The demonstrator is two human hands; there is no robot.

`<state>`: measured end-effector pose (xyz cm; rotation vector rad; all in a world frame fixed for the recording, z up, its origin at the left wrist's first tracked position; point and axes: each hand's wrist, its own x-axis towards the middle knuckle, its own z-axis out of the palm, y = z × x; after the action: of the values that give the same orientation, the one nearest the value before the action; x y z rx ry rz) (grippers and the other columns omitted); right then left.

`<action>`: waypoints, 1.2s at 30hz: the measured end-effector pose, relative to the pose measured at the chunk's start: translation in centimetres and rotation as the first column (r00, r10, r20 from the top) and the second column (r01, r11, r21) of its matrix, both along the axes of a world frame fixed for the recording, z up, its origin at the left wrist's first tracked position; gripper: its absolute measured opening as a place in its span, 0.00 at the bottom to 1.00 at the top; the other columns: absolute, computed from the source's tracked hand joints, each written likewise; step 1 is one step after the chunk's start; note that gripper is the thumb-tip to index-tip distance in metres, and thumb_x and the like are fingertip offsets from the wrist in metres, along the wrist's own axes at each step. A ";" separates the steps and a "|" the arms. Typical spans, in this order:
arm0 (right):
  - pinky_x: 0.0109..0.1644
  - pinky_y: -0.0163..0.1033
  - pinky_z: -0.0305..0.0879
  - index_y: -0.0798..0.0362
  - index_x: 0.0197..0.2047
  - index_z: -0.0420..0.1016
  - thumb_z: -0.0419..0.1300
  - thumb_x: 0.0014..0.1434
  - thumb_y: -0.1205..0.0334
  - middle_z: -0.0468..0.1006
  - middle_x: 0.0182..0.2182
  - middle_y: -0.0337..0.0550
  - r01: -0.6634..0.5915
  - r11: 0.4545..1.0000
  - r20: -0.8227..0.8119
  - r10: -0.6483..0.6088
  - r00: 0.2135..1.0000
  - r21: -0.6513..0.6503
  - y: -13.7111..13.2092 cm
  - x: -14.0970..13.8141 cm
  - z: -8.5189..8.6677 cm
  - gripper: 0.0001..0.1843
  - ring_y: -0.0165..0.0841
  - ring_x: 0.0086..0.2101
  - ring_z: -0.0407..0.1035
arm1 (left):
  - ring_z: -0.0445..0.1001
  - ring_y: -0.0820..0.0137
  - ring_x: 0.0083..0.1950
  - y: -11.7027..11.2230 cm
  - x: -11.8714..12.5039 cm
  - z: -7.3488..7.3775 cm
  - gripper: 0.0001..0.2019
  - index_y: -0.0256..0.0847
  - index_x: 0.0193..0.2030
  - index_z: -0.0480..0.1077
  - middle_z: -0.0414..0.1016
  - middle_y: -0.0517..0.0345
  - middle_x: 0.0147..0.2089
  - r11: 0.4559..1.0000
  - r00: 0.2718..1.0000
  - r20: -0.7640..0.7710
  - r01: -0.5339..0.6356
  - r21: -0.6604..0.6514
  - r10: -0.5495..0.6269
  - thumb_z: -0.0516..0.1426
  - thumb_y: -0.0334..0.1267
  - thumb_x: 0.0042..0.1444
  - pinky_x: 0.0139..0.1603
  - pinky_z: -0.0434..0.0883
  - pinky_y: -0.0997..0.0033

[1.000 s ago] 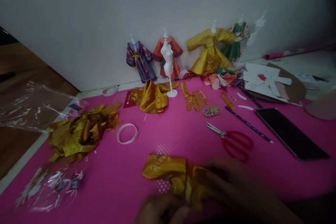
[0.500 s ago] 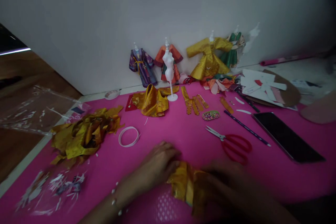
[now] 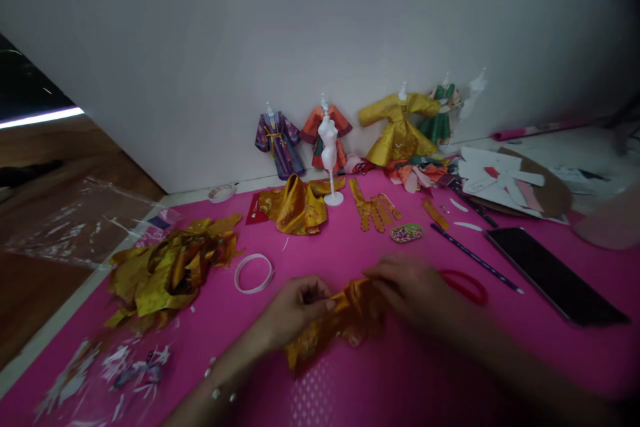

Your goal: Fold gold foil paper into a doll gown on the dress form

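Over the worktop (image 3: 310,257), the left forearm (image 3: 240,360) slants in from the near edge, the right forearm (image 3: 505,347) from the near right corner. The left hand (image 3: 293,310) curls fingers toward its thumb; the right hand (image 3: 407,290), back uppermost, points its fingers leftward.

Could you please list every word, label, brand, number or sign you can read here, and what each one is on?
No text can be read with certainty.
White paper pieces: faint marks, too small to read.
Pencil: pale repeated marks, no legible lettering.
Phone: dark screen, no text visible.
Held gold fabric: too blurred to make out any lettering.
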<state>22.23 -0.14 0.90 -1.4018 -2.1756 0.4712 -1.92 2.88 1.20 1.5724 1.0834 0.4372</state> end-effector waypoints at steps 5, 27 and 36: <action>0.47 0.43 0.63 0.55 0.43 0.80 0.58 0.58 0.73 0.79 0.41 0.49 0.007 0.999 -0.051 -0.005 0.999 0.040 2.6 -2.1 0.4 0.12 0.41 0.43 0.71 | 0.65 0.74 0.28 0.6 -0.1 -1.1 0.15 0.37 0.31 0.69 0.70 0.62 0.28 0.988 0.984 0.098 -0.143 -0.055 0.148 0.63 0.49 0.49 0.28 0.61 0.75; 0.25 0.31 0.53 0.54 0.23 0.75 0.58 0.56 0.70 0.74 0.20 0.35 -0.061 0.949 -0.313 -0.041 0.949 -0.310 1.1 -4.4 -2.9 0.11 0.26 0.21 0.65 | 0.62 0.73 0.28 -1.4 0.4 -4.2 0.15 0.38 0.28 0.68 0.65 0.64 0.25 0.944 0.938 0.195 -0.242 -0.224 0.286 0.64 0.48 0.49 0.30 0.58 0.72; 0.24 0.30 0.56 0.52 0.29 0.82 0.61 0.56 0.65 0.79 0.23 0.37 -0.051 0.897 -0.287 -0.086 0.954 -0.439 0.9 -4.1 -1.8 0.08 0.28 0.22 0.68 | 0.58 0.74 0.27 -1.6 0.4 -3.3 0.15 0.39 0.25 0.66 0.61 0.67 0.23 0.913 0.922 0.142 -0.316 -0.260 0.360 0.63 0.48 0.48 0.28 0.56 0.73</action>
<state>18.17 0.79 -0.94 -1.4557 -1.8739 1.1540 -1.54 1.25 -2.13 1.1136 1.2175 0.6550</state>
